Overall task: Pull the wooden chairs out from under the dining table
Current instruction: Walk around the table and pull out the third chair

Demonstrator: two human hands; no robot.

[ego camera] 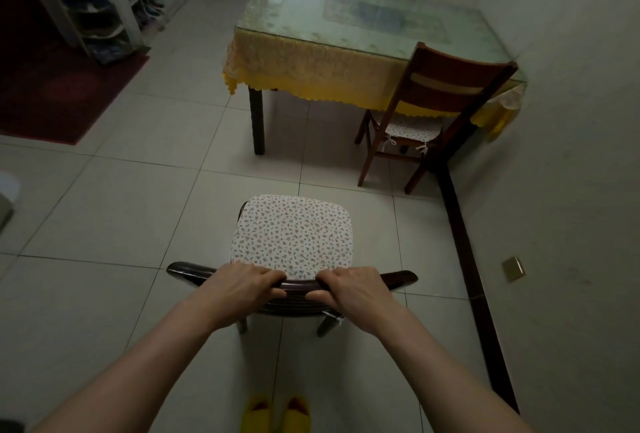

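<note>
A dark wooden chair [187, 271] with a floral seat cushion [292, 228] stands on the tiled floor directly in front of me, well apart from the table. My left hand [242, 288] and my right hand [356, 290] both grip its curved top rail. The dining table [311, 61], glass-topped with a yellow lace cloth, stands farther back. A second wooden chair [446, 86] is tucked under the table's near right corner, its cushioned seat partly beneath the cloth.
A wall with a dark skirting board [467, 259] runs along the right. A red rug [59, 93] and shoe shelves [104, 6] lie at the far left. My yellow slippers [275, 415] show at the bottom. Open tiled floor surrounds the near chair.
</note>
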